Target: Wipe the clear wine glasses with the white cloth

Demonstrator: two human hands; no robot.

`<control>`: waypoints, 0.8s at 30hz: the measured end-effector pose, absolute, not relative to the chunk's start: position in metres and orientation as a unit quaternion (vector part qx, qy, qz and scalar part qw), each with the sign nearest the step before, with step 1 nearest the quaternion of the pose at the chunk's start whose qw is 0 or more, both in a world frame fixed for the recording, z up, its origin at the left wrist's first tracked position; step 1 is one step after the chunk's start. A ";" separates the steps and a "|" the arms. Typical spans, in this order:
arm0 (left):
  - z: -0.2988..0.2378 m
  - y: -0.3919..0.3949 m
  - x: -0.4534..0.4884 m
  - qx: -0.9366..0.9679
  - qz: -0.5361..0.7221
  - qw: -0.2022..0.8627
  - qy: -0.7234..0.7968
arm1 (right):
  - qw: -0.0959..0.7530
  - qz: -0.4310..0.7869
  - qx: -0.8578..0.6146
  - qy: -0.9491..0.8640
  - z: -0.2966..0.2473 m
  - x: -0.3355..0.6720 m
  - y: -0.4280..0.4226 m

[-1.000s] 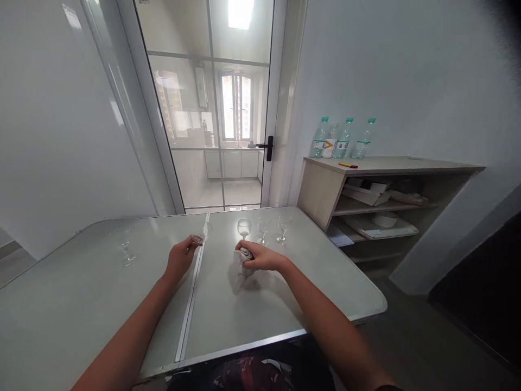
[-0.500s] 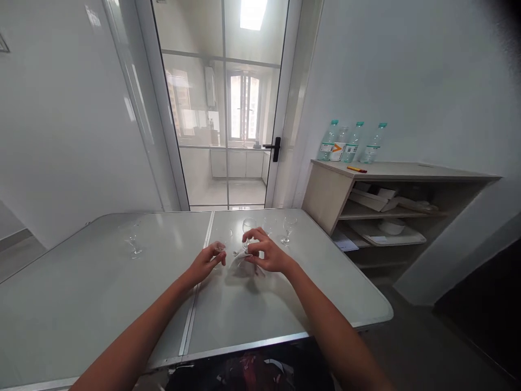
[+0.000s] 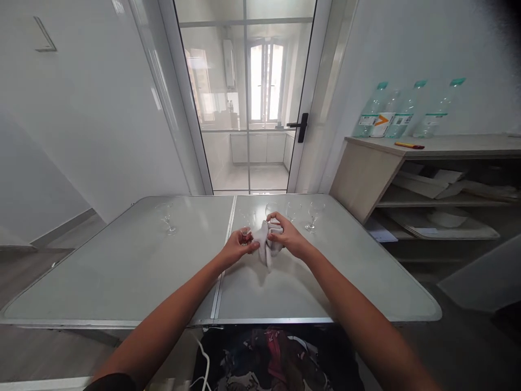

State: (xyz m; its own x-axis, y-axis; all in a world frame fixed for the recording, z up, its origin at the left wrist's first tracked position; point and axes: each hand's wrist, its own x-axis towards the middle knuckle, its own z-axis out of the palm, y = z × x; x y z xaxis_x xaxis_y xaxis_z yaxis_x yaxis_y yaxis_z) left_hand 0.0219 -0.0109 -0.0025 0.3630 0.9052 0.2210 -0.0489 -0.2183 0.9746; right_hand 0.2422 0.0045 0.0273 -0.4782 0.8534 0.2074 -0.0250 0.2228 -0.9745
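Observation:
My left hand (image 3: 236, 247) is closed around a clear stemmed glass (image 3: 245, 231), which is mostly see-through and partly covered by the fingers. In my right hand (image 3: 288, 237) is a crumpled white cloth (image 3: 261, 237), pinched between thumb and fingers. The cloth hangs down between the two hands, close to the held glass; whether they touch I cannot tell. Just behind the right hand stands another glass (image 3: 272, 208), with a further one (image 3: 293, 210) beside it and a stemmed glass (image 3: 313, 218) to the right. One more stemmed glass (image 3: 167, 221) stands alone at the left.
The pale table (image 3: 325, 288) has a metal seam (image 3: 225, 259) across it. To the right, a wooden shelf unit (image 3: 368, 174) carries several plastic bottles (image 3: 402, 117) and a red-and-yellow pen-like item (image 3: 409, 145). Behind the table is a glass door (image 3: 266, 163) with a black handle (image 3: 302, 127).
The view has shifted, so the scene sits differently in frame. My right hand has lifted the white cloth, which now stands bunched up between my hands. The left hand still holds the glass.

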 end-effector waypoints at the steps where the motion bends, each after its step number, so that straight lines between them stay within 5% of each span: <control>1: -0.002 -0.010 0.019 0.629 0.465 0.529 0.329 | 0.378 0.554 -0.312 -0.673 0.028 0.246 0.005; 8: -0.006 -0.001 0.005 0.650 0.487 0.464 0.354 | 0.316 0.455 -0.250 -0.794 0.035 0.261 0.009; 13: -0.007 -0.002 0.003 0.803 0.420 0.206 0.369 | 0.421 0.375 -0.250 -0.787 0.041 0.253 0.003; 16: -0.004 -0.004 0.002 0.869 0.371 0.079 0.319 | 0.327 0.376 -0.267 -0.825 0.040 0.249 -0.001; 19: 0.000 -0.007 0.002 0.862 0.378 0.060 0.333 | 0.249 0.371 -0.276 -0.851 0.038 0.246 -0.002; 24: 0.005 -0.009 0.003 0.862 0.358 0.077 0.349 | 0.283 0.397 -0.280 -0.827 0.030 0.241 0.002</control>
State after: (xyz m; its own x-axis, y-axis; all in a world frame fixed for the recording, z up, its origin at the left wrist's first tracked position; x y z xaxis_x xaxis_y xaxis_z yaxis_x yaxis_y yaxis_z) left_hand 0.0028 -0.0091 0.0048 0.4988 0.6578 0.5644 0.5475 -0.7439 0.3831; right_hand 0.2413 0.0016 0.0303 -0.6835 0.6877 0.2447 0.2388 0.5275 -0.8153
